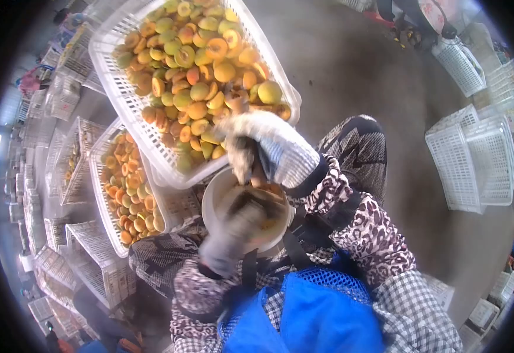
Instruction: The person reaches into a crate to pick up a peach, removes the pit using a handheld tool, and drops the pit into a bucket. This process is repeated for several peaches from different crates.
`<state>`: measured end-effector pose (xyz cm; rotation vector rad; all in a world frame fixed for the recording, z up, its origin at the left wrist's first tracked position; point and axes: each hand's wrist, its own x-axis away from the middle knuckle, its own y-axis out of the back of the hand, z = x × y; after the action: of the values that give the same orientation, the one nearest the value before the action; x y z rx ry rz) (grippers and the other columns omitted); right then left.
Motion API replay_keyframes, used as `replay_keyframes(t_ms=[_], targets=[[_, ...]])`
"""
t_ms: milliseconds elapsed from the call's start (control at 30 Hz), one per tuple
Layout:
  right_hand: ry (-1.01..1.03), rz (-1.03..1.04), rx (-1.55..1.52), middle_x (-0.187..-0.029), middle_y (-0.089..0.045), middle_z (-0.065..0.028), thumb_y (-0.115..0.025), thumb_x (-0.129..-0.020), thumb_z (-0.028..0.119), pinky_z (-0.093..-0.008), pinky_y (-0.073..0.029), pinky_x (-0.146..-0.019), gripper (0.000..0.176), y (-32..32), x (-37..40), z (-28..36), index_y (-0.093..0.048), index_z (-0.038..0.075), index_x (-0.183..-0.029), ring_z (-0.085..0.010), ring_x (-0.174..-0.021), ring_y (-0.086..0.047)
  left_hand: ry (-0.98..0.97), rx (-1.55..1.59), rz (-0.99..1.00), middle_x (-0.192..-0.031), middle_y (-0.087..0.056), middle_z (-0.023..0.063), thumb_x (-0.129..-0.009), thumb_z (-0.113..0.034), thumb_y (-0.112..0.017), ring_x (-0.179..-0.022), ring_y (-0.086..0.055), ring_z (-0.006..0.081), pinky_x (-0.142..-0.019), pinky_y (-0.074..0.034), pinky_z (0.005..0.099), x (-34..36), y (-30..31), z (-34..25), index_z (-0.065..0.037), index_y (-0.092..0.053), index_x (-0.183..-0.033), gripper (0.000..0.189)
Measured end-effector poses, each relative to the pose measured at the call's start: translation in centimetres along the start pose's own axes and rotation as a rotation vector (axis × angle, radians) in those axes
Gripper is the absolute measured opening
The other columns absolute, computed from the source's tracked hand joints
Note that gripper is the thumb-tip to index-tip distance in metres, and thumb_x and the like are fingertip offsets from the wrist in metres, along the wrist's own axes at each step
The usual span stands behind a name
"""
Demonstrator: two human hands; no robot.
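Observation:
Over the near corner of a white plastic crate (112, 88) is my right hand (268, 141), in a pale knitted glove, its fingers curled. What it holds, if anything, I cannot tell. Halved apricots (198, 94), orange and yellow-green, fill this tilted crate. Below, a white bucket (210, 203) stands between my legs, with orange pieces partly visible inside. My left hand (227, 232), gloved in grey, is over the bucket's opening; motion smears its fingers.
A second crate (105, 194) of apricot halves stands lower at the left. Stacked white crates (101, 253) line the left side. More white crates (471, 159) stand on the concrete floor (351, 65) at the right. Another person (413, 15) is at the top right.

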<state>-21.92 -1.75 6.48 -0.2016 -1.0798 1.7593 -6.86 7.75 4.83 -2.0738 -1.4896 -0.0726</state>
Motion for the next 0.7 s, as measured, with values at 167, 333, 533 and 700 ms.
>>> replay_keyframes(t_ms=[167, 333, 533, 700], targets=[[0.288, 0.104, -0.579, -0.065, -0.052, 0.0003, -0.054, -0.091, 0.016, -0.0259, -0.047, -0.048, 0.015, 3.6, -2.4, 1.8, -0.055, 0.001, -0.089, -0.0120, -0.051, -0.053, -0.013, 0.154, 0.087, -0.105, -0.056, 0.0035, -0.086, -0.014, -0.064, -0.094, -0.053, 0.0137, -0.086, -0.044, 0.0281, 0.7, -5.4, 2.6, -0.005, -0.050, -0.113, 0.032], [0.648, -0.325, -0.238, -0.074, -0.058, -0.0060, -0.057, -0.089, 0.011, -0.0294, -0.053, -0.047, 0.010, 2.9, 0.4, 1.9, -0.056, 0.004, -0.098, -0.0151, -0.054, -0.056, 0.060, -0.078, -0.075, -0.097, -0.056, 0.0036, -0.088, -0.016, -0.061, -0.087, -0.053, 0.0119, -0.073, -0.046, 0.0248, 1.0, -8.4, 3.0, -0.002, -0.051, -0.108, 0.026], [1.378, -0.517, 1.504, -0.073, -0.061, -0.0140, -0.063, -0.081, 0.009, -0.0382, -0.050, -0.057, 0.009, 5.5, 1.4, 0.2, -0.057, 0.009, -0.087, -0.0341, -0.062, -0.061, 0.117, -0.285, 0.005, -0.109, -0.059, 0.0146, -0.080, -0.023, -0.069, -0.101, -0.056, 0.0197, -0.088, -0.047, 0.0316, 0.7, -12.1, 5.2, 0.003, -0.047, -0.120, 0.052], [1.118, -0.628, 1.457, -0.068, -0.058, -0.0096, -0.060, -0.085, 0.012, -0.0379, -0.050, -0.054, 0.009, 7.9, -0.6, -3.0, -0.058, 0.006, -0.092, -0.0262, -0.058, -0.061, 0.084, -0.485, 0.160, -0.119, -0.056, 0.0158, -0.084, -0.023, -0.066, -0.111, -0.054, 0.0253, -0.096, -0.044, 0.0352, 1.5, -10.6, 7.0, -0.001, -0.050, -0.124, 0.048]])
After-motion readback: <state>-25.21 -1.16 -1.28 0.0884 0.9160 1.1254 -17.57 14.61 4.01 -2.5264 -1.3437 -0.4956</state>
